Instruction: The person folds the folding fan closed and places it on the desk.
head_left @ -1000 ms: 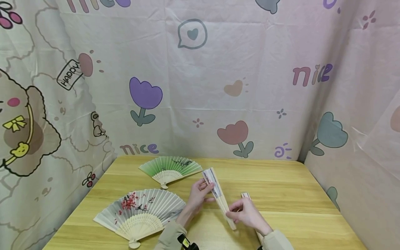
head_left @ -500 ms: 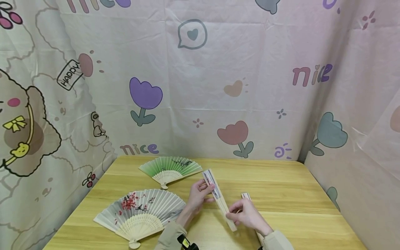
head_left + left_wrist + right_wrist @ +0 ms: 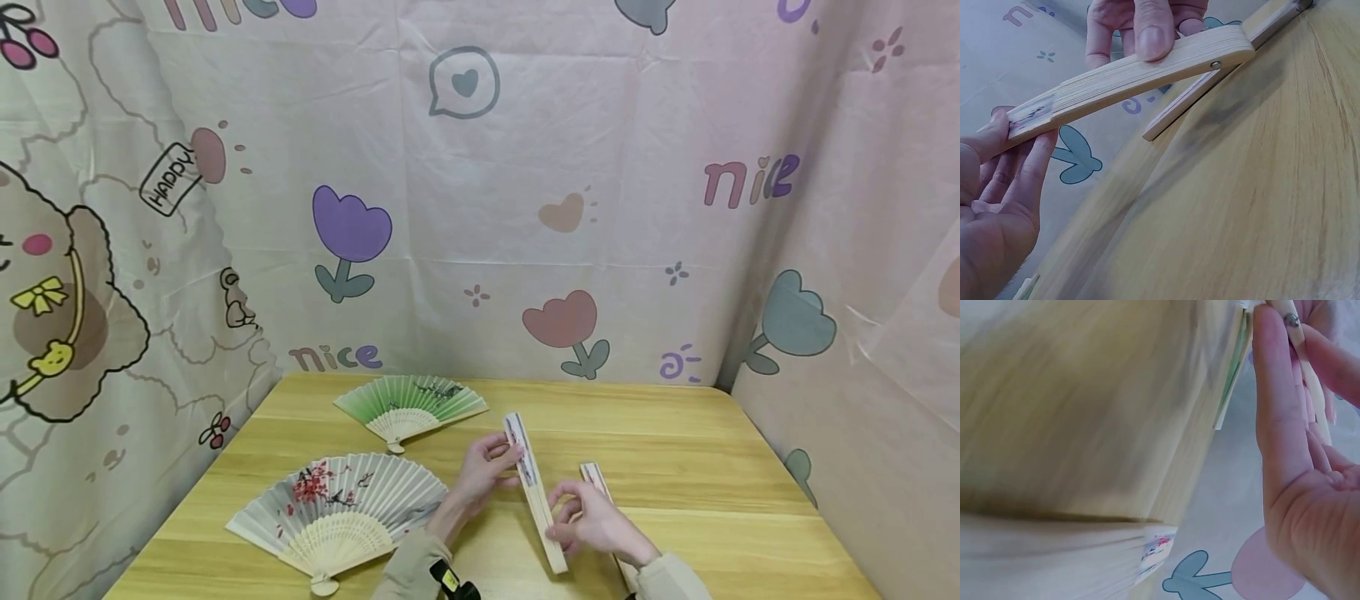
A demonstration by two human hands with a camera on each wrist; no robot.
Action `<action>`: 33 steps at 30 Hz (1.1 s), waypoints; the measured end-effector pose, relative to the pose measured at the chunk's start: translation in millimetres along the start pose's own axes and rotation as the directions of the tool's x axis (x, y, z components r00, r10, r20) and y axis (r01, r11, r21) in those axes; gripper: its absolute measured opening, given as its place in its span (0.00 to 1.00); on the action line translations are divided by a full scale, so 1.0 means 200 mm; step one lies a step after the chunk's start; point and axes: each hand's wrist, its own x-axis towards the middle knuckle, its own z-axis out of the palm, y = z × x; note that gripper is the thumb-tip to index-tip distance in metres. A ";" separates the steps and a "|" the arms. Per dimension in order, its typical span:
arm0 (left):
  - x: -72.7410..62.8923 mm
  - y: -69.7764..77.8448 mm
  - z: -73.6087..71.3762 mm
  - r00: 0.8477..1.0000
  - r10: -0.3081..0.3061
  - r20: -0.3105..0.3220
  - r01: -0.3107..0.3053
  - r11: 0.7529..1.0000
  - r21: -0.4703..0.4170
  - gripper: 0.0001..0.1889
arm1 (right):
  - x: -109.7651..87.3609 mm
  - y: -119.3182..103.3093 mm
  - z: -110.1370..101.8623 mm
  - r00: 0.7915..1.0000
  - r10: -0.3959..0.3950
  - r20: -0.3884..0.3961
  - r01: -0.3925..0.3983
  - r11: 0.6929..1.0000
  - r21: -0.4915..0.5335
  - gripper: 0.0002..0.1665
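Note:
A folded hand fan (image 3: 536,492) with pale wooden ribs and printed cloth is held slanting above the table between both hands. My left hand (image 3: 482,477) pinches its cloth end, thumb on one face and fingers behind. Near the rivet end, my right hand (image 3: 592,518) has its thumb against the ribs (image 3: 1147,59), the other fingers on the far side. A second folded fan (image 3: 592,473) lies on the table, partly hidden under the right hand and forearm; its printed end (image 3: 1159,550) shows large in the right wrist view.
Left on the wooden table (image 3: 675,450), a spread grey-white fan (image 3: 352,508) with red blossoms lies near the front. Behind it is a spread green fan (image 3: 408,404). A patterned cloth (image 3: 480,208) hangs around the table's back and sides.
The held fan has swung a little more upright and shifted slightly right and nearer. My left hand has moved right with it; the right hand has barely moved. The spread fans stay put.

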 end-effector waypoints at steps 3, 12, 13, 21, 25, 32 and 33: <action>0.01 0.00 0.00 1.000 -0.011 0.020 0.011 1.000 0.015 0.26 | -0.01 0.01 -0.01 0.999 0.018 0.033 -0.020 0.999 0.045 0.17; 0.04 0.00 -0.01 0.997 -0.022 0.070 0.019 0.998 0.052 0.32 | -0.04 0.06 -0.05 0.992 0.023 0.121 -0.039 0.991 0.131 0.21; 0.05 0.00 -0.01 0.997 -0.026 0.074 0.022 0.998 0.060 0.32 | -0.05 0.06 -0.05 0.991 0.028 0.128 -0.046 0.989 0.142 0.21; 0.09 0.01 0.02 0.994 -0.034 0.106 0.022 0.993 0.119 0.31 | -0.07 0.10 -0.09 0.982 0.090 0.167 -0.118 0.979 0.169 0.25; 0.12 0.00 0.04 0.989 -0.048 0.138 0.028 0.989 0.144 0.31 | -0.09 0.11 -0.10 0.981 0.104 0.166 -0.130 0.980 0.154 0.25; 0.14 -0.03 0.07 0.985 -0.036 0.166 -0.001 0.976 0.217 0.29 | -0.10 0.12 -0.09 0.982 0.134 0.132 -0.153 0.978 0.145 0.24; 0.15 -0.03 0.07 0.986 -0.026 0.167 -0.014 0.971 0.237 0.29 | -0.10 0.12 -0.09 0.982 0.140 0.126 -0.157 0.977 0.144 0.24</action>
